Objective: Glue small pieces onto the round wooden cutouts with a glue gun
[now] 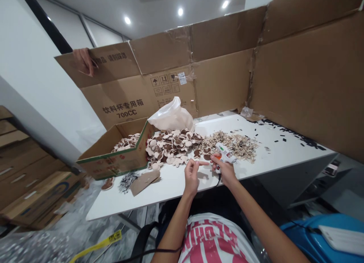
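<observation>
My right hand (223,171) is wrapped around a white glue gun (226,152) with an orange part, held just above the table's front edge. Its dark cord hangs below the grip. Close beside it on the left, my left hand (192,176) is closed, with one finger pointing toward the right hand. Whatever it pinches is too small to make out. Beyond the hands lies a heap of brown and cream felt shapes (173,145). To its right spreads a pile of small wooden clothespins (241,145). Two brown felt pieces (207,154) lie near the glue gun.
A cardboard box (113,164) with more felt shapes stands left, near a white bag (173,117). Cardboard pieces (145,182) and small dark bits (127,182) lie in front. Black strips (301,137) are scattered right. Tall cardboard walls (224,77) surround the table; another person's hand (84,61) grips one.
</observation>
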{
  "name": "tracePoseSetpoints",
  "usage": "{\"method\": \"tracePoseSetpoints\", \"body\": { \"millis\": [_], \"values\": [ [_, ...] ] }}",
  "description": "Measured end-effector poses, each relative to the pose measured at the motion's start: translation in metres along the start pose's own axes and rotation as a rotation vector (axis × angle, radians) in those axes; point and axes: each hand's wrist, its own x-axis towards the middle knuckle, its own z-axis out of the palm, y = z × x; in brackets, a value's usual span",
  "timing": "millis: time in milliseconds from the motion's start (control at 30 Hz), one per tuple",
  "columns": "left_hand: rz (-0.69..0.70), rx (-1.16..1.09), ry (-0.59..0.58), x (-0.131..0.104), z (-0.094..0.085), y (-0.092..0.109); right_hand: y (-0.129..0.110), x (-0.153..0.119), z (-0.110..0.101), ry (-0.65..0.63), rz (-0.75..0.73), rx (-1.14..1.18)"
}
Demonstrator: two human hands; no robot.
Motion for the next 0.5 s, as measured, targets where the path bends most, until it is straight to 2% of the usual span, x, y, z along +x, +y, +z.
{"method": "tracePoseSetpoints", "body": {
  "millis": [133, 333, 500],
  "values": [
    [-0.104, -0.058, -0.080, 0.000, 0.002, -0.007, -0.001, -0.001, 0.001, -0.001, -0.003, 0.020],
    [-0.138, 0.077, 0.055, 0.007, 0.000, -0.020, -0.004, -0.002, 0.003, 0.004, 0.011, 0.048],
    [-0.113, 0.161, 0.067, 0.008, -0.002, -0.024, -0.007, -0.003, 0.004, -0.006, 0.036, 0.034]
  ]
}}
